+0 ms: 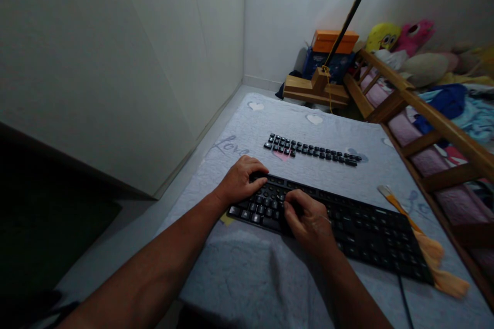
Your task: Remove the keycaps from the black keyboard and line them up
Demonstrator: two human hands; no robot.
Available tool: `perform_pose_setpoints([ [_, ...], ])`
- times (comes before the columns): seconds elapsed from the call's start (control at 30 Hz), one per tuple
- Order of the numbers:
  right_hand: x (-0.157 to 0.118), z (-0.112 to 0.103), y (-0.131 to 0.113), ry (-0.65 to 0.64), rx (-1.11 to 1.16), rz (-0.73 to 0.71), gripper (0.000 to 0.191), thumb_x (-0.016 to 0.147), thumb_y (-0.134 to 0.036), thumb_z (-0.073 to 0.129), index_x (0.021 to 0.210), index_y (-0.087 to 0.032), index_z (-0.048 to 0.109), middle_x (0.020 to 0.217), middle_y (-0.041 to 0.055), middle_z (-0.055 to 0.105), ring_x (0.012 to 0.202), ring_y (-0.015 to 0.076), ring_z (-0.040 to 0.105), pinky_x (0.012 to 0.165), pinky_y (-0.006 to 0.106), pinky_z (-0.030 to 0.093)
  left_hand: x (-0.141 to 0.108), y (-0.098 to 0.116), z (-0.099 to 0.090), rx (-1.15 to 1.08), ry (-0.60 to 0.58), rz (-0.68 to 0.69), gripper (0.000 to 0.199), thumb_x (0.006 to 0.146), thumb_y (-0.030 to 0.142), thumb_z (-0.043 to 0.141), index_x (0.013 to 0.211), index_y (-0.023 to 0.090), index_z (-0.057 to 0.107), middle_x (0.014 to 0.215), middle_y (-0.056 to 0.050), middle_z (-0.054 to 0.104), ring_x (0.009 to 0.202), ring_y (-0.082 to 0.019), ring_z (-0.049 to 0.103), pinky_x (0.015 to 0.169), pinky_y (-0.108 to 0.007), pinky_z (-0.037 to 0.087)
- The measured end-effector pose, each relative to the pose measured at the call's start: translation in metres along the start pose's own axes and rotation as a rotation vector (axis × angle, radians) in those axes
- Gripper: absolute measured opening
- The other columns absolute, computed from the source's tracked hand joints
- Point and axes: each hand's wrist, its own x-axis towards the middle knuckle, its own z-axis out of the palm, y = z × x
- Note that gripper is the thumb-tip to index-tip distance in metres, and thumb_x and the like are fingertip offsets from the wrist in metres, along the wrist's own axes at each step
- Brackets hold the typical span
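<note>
A black keyboard [363, 231] lies across the cloth-covered table, with several keycaps absent from its upper left part. My left hand [244, 180] grips the keyboard's upper left corner, thumb on top. My right hand [306, 216] is over the keyboard's left half, its thumb and index finger pinched together at the keys; whatever is between them is too small to make out. Behind the keyboard, loose black keycaps [311, 150] are laid out in rows on the cloth.
A brush [389, 196] and an orange cloth [450, 280] lie by the keyboard's right end. A wooden bed rail [436, 115] borders the table's right side. A wooden stand [316, 87] with a dark pole is behind the table, and a pale panel [154, 61] rises at left.
</note>
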Motion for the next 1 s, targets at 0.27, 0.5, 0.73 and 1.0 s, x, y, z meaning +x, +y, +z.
perform_pose_setpoints([
  [0.27, -0.0018, -0.0009, 0.0007, 0.025, -0.004, -0.07, 0.013, 0.085, -0.013, 0.047, 0.076, -0.019, 0.053, 0.07, -0.0006, 0.055, 0.065, 0.0129, 0.053, 0.063, 0.023, 0.04, -0.0002, -0.0006, 0.0002, 0.01, -0.004, 0.007, 0.015, 0.079, 0.022, 0.064, 0.093, 0.019, 0.069, 0.096, -0.005, 0.069, 0.097, -0.021, 0.057, 0.091, -0.041, 0.046],
  [0.5, -0.005, 0.0013, -0.0015, 0.113, -0.039, -0.055, 0.013, 0.087, -0.014, 0.048, 0.078, -0.019, 0.055, 0.07, -0.0004, 0.056, 0.065, 0.0131, 0.054, 0.063, 0.024, 0.04, 0.0, 0.0004, 0.0003, 0.002, 0.001, 0.003, 0.016, 0.079, 0.021, 0.064, 0.094, 0.019, 0.069, 0.095, -0.004, 0.069, 0.097, -0.021, 0.057, 0.09, -0.041, 0.046],
  [0.73, -0.007, 0.0014, 0.0008, 0.201, -0.111, -0.052, 0.01, 0.085, -0.014, 0.05, 0.077, -0.019, 0.053, 0.067, -0.0008, 0.056, 0.062, 0.0127, 0.054, 0.061, 0.024, 0.04, 0.0005, 0.0004, -0.0002, -0.003, -0.001, 0.004, 0.016, 0.079, 0.022, 0.064, 0.094, 0.019, 0.069, 0.095, -0.004, 0.069, 0.096, -0.021, 0.057, 0.09, -0.041, 0.046],
  [1.0, -0.0047, 0.0004, 0.0002, 0.162, -0.089, 0.004, 0.01, 0.085, -0.017, 0.05, 0.076, -0.019, 0.054, 0.067, -0.0019, 0.056, 0.061, 0.0119, 0.054, 0.061, 0.023, 0.04, -0.0011, -0.0017, 0.0013, 0.002, 0.0, 0.019, 0.016, 0.079, 0.022, 0.064, 0.094, 0.019, 0.069, 0.095, -0.004, 0.069, 0.096, -0.021, 0.056, 0.09, -0.04, 0.045],
])
